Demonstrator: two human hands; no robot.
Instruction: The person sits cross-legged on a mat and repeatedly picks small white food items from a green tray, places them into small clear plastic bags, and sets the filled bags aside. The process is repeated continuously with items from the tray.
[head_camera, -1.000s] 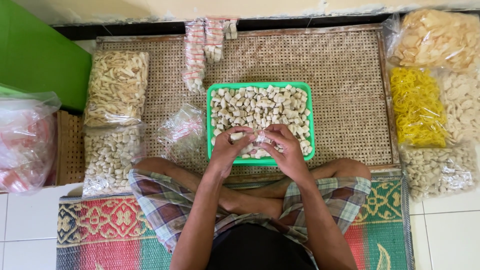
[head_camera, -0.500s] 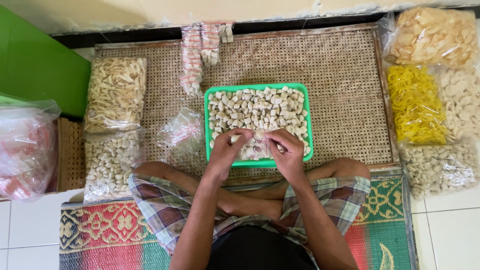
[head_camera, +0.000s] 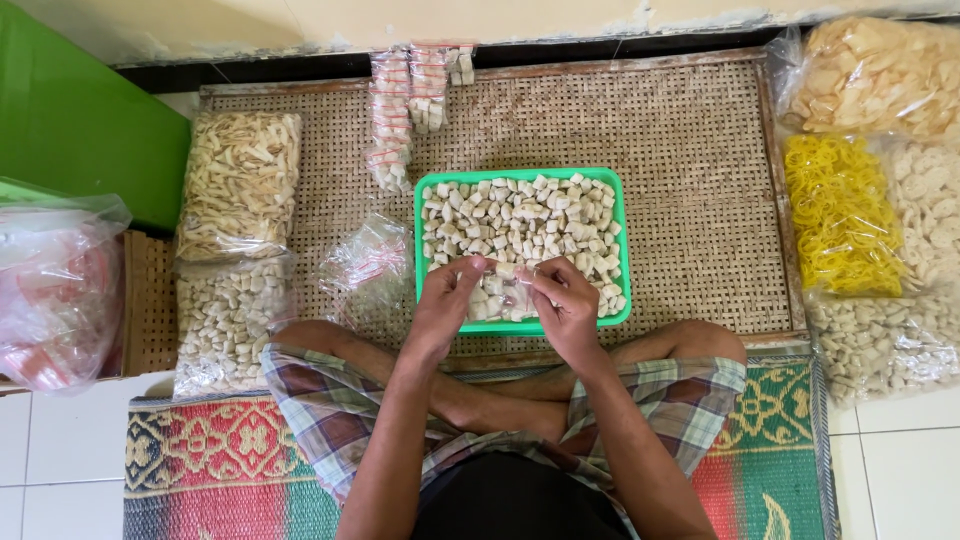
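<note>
A green tray (head_camera: 624, 240) filled with pale cube-shaped crackers sits on a woven mat in front of my crossed legs. Over the tray's near edge, my left hand (head_camera: 450, 300) and my right hand (head_camera: 562, 300) together hold a small clear plastic bag (head_camera: 505, 287) with a few crackers in it. Both hands pinch the bag's top between thumb and fingers. A loose heap of small clear bags (head_camera: 365, 265) lies just left of the tray.
Big clear bags of crackers (head_camera: 238, 185) lie at the left. More bags, one of yellow snacks (head_camera: 840, 215), are at the right. Strips of small filled packets (head_camera: 405, 105) lie at the back. A green box (head_camera: 80, 130) stands far left.
Both hands have stayed over the tray's near edge, working the small bag; the fingers have drawn closer at its top.
</note>
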